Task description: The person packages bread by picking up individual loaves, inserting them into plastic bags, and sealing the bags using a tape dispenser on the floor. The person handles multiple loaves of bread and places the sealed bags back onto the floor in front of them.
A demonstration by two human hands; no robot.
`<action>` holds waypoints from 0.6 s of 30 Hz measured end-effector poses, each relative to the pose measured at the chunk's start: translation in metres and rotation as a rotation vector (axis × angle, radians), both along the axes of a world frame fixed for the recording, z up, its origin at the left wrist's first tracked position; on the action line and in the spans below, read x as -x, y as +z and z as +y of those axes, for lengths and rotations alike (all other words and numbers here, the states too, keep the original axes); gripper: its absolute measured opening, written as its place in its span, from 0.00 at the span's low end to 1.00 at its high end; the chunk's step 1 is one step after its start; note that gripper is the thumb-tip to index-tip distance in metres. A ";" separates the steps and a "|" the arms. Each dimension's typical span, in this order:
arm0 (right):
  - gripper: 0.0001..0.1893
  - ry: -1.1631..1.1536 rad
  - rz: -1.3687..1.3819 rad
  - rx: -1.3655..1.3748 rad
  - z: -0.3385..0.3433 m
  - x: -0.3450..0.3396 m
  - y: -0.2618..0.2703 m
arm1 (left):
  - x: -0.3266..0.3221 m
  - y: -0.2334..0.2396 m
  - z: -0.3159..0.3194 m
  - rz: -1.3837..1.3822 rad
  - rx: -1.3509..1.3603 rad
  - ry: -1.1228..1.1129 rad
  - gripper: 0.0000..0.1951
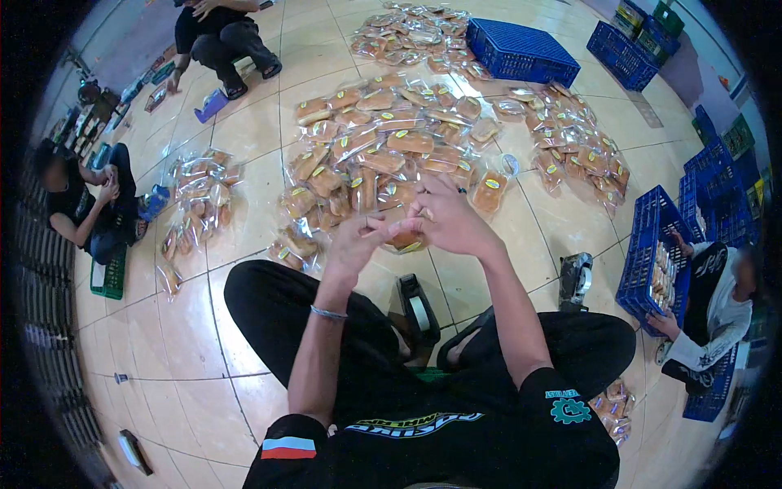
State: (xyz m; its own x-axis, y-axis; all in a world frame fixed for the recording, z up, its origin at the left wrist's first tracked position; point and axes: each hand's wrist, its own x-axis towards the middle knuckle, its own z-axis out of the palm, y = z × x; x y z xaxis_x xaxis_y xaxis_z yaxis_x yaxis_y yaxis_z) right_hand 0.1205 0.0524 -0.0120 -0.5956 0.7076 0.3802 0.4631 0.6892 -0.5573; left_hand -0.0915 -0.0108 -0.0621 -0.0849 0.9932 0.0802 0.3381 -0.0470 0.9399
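My left hand (365,239) and my right hand (445,215) meet in front of me, thumbs and fingertips touching, fingers partly bent. Whether something thin is pinched between them cannot be told. Just beyond and beneath them spreads a large heap of bread rolls in clear plastic bags (410,142), many with a yellow oval label. One bagged roll (408,243) lies partly hidden under my hands; another bagged roll (489,192) is to the right of my right hand. A black tape dispenser (418,310) stands on the tiles between my legs.
A second tape dispenser (575,282) stands by my right knee. More bagged bread lies in piles at left (204,195), right (577,140) and far (409,33). An upturned blue crate (522,52) is beyond. Several people sit or squat around; one at right holds a blue crate (650,250).
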 end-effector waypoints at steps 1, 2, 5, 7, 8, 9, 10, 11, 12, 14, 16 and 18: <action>0.08 0.075 0.060 0.077 0.005 -0.003 -0.007 | 0.005 -0.006 0.003 -0.452 0.157 -0.160 0.12; 0.08 0.078 0.055 0.082 0.008 -0.004 -0.016 | 0.014 -0.012 0.004 -0.586 0.387 -0.138 0.10; 0.09 0.033 0.282 0.728 0.015 -0.004 -0.034 | -0.003 0.000 0.002 -1.020 0.498 0.024 0.08; 0.08 -0.154 0.460 1.156 0.007 0.008 -0.044 | -0.006 0.000 0.001 -1.005 0.451 0.079 0.06; 0.08 -0.152 0.459 1.158 0.005 0.013 -0.051 | -0.006 0.000 0.002 -0.991 0.403 0.127 0.05; 0.09 -0.160 0.476 1.089 0.002 0.020 -0.054 | -0.004 -0.003 0.001 -0.990 0.405 0.134 0.05; 0.11 -0.170 0.492 1.019 -0.002 0.025 -0.057 | -0.002 -0.008 0.003 -0.928 0.343 0.160 0.05; 0.11 -0.169 0.492 1.023 -0.006 0.028 -0.059 | 0.000 -0.013 0.004 -0.865 0.281 0.184 0.06; 0.12 -0.122 0.509 0.830 -0.014 0.035 -0.047 | 0.006 -0.021 0.003 -0.865 0.281 0.196 0.06; 0.13 -0.069 0.524 0.631 -0.021 0.040 -0.025 | 0.018 -0.032 0.005 -0.770 0.108 0.226 0.07; 0.17 0.062 0.232 0.238 -0.021 0.023 -0.013 | 0.003 -0.015 0.006 -0.817 0.070 0.201 0.10; 0.20 0.044 0.217 0.297 -0.015 0.014 -0.014 | -0.002 0.001 0.003 -0.861 0.035 0.182 0.13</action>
